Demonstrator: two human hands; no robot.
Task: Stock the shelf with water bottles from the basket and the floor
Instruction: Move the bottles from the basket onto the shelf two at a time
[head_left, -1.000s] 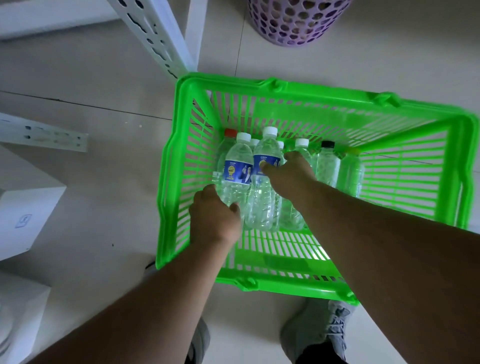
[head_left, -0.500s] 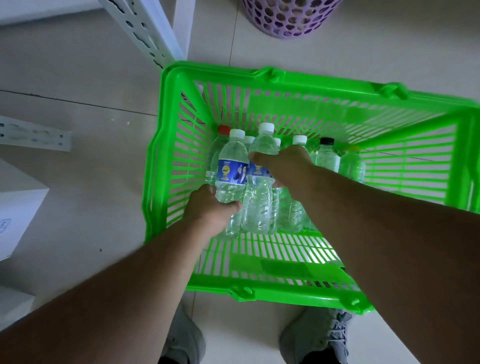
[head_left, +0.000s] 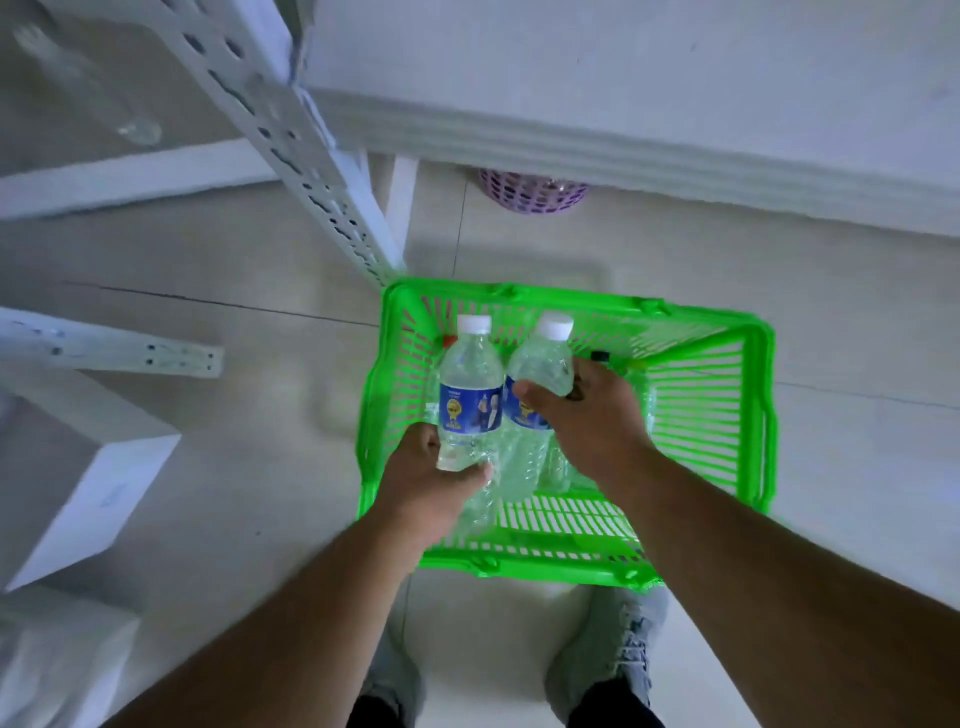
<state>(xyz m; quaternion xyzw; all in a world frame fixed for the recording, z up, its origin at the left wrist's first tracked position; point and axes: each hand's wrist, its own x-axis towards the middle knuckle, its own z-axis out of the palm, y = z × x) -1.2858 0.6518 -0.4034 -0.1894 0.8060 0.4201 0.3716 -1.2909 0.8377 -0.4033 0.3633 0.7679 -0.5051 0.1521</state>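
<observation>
Dim, bluish light, soft shadows on the floor (head_left: 260, 415), motion blur and wide-angle bending at the edges.

basket (head_left: 675, 332): bright green, slatted | bottles (head_left: 470, 384): clear, white caps, blue labels | bin (head_left: 530, 195): purple, perforated | shelf post (head_left: 291, 135): white, slotted | floor (head_left: 260, 467): pale tile

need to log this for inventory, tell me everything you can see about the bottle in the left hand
The bottle in the left hand is clear ribbed plastic with a white screw cap and a blue label with yellow print. It looks sealed and full. It is lifted above the green basket, cap pointing away from the person. The left hand grips its lower body, and its side lies against the bottle in the right hand.
</observation>
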